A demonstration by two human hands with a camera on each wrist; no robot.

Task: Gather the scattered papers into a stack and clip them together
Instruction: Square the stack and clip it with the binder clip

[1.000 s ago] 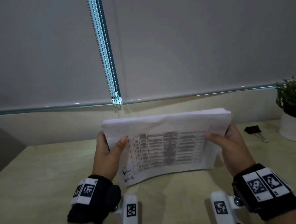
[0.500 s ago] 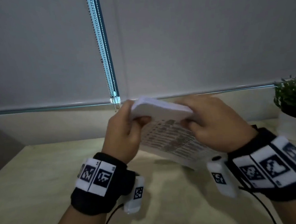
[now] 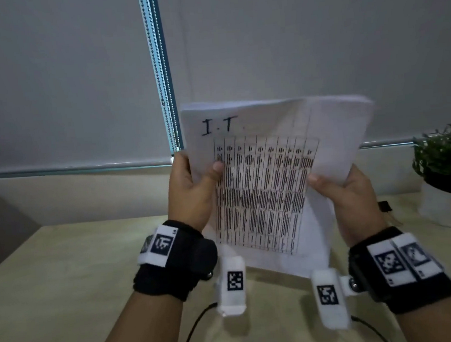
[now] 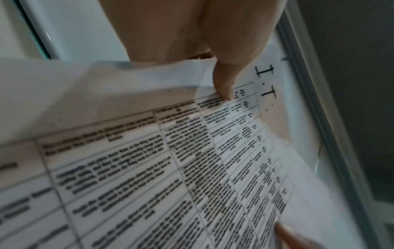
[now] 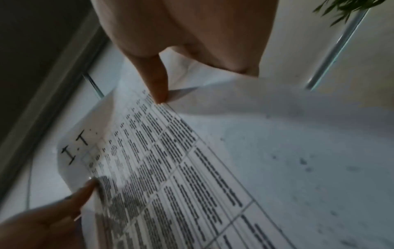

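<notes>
Stack of papers [image 3: 273, 183] held upright above the desk [image 3: 66, 275], long side vertical, bottom edge down at or near the desktop; contact not clear. Top sheet carries handwritten "I.T." at its upper left, black ink; below it a printed table of many narrow columns, text too blurred to read. Same "I.T." legible in both wrist views. Left hand [image 3: 191, 192] grips the stack's left edge about mid-height: thumb laid across the front of the sheet over the table's first column, fingers curled behind and out of sight. Right hand [image 3: 351, 194] grips the right edge a little lower, thumb pressed on the front, fingers behind. Upper right corner of the stack looks fanned and blurred, sheets not flush there. In the left wrist view the thumb tip presses on the table's top rows; in the right wrist view the other thumb pins a sheet edge. Binder clip [image 3: 384, 206], black, lies on the desk just past the right hand, mostly hidden. Potted plant [image 3: 445, 160] at far right. Bead chain [image 3: 158, 68] hangs against the grey blind [image 3: 52, 76] behind. Both wrists wear black bands with square coded markers.
</notes>
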